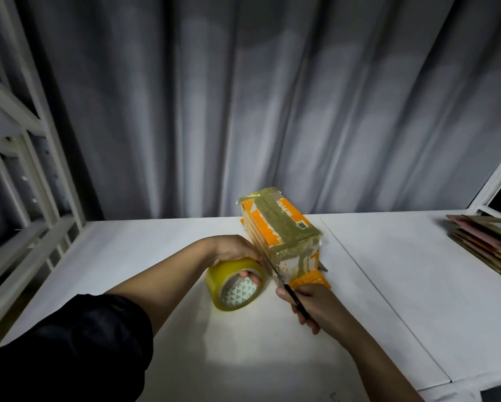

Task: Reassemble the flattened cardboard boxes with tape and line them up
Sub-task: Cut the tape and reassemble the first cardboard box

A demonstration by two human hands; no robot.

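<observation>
On the tabletop (162, 329), left hand (237, 250) grips tape roll (234, 282) beside box (281, 227); right hand (310, 306) holds scissors (290, 294) at the box's near end.

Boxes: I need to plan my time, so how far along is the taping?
One orange box stands assembled and mostly taped. Now the left hand holds the tape roll while the right hand works scissors at its near end. A stack of flat cardboard remains.
</observation>
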